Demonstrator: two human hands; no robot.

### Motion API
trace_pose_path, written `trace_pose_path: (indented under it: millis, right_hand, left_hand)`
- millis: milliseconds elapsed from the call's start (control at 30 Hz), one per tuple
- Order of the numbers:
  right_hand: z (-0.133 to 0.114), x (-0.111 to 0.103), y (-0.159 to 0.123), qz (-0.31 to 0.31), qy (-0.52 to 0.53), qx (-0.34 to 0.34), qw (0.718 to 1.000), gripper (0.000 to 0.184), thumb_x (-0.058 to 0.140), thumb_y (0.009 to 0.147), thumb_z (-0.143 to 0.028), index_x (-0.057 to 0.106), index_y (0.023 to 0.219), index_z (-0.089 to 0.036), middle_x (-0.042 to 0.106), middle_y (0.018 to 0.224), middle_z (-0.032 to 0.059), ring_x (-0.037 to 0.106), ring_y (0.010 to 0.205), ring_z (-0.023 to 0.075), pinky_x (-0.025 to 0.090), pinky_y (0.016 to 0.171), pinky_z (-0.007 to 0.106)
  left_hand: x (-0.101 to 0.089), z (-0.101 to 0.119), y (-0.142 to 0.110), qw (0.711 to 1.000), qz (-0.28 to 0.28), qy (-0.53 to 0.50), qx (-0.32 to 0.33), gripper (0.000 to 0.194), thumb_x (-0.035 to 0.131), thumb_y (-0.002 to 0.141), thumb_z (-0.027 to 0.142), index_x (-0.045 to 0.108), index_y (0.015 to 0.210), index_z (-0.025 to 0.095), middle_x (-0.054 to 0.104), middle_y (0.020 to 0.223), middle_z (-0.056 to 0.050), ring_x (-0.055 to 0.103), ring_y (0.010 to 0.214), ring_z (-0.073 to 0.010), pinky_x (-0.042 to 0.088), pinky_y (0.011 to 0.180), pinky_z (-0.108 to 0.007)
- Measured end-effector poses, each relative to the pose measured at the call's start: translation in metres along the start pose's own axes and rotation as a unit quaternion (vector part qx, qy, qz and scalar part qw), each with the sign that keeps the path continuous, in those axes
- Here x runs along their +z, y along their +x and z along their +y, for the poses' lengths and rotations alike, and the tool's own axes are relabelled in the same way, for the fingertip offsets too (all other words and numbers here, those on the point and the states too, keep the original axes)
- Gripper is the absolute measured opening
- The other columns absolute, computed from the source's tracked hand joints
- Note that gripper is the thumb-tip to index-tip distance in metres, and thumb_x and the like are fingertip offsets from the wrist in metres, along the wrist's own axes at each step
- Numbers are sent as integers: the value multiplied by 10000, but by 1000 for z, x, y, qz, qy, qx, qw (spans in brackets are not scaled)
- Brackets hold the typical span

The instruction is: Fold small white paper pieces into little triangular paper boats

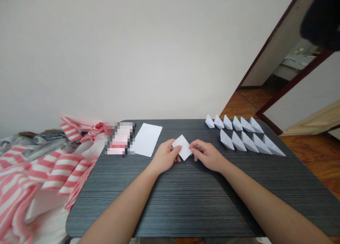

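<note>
My left hand (164, 156) and my right hand (207, 154) meet above the middle of a dark grey wood-grain table (186, 205). Between their fingertips is a small white folded paper square (182, 147), tilted like a diamond, with both hands pinching its side corners. Its lower corner is close to the tabletop. To the left of my left hand lies a flat white paper sheet (147, 139). Two rows of several folded white paper boats (245, 141) stand to the right of my right hand.
A pixelated, pinkish object (119, 138) lies at the table's far left corner. Pink-and-white striped cloth (50, 176) is heaped beyond the left edge. A white wall (106, 52) rises behind the table. A doorway (287, 67) and wooden floor (310, 155) lie to the right.
</note>
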State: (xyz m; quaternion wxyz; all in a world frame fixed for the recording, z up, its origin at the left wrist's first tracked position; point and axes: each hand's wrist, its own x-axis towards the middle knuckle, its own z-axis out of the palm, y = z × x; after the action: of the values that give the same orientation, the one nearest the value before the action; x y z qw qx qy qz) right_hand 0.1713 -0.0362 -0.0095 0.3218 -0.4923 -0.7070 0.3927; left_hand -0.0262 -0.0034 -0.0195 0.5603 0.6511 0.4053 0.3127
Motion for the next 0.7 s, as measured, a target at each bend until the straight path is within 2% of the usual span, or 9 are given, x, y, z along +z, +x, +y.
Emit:
trace_pose_path:
  millis: [567, 700]
  right_hand:
    - [1, 0, 1, -1, -16, -3, 1000, 126, 450, 883, -266, 545, 910, -188, 609, 725, -1, 574, 554, 110, 440, 565, 235]
    - [1, 0, 1, 3, -14, 0, 1000, 133, 454, 883, -279, 549, 904, -188, 589, 675, -12, 570, 544, 112, 438, 559, 234]
  left_hand:
    - [-1, 2, 0, 1000, -2, 3, -6, 261, 469, 845, 389, 539, 875, 139, 594, 564, -9, 542, 476, -102, 397, 455, -195]
    - [-1, 1, -1, 1000, 3, 9, -7, 271, 474, 842, 397, 547, 868, 137, 593, 557, -10, 544, 473, -104, 392, 455, -196]
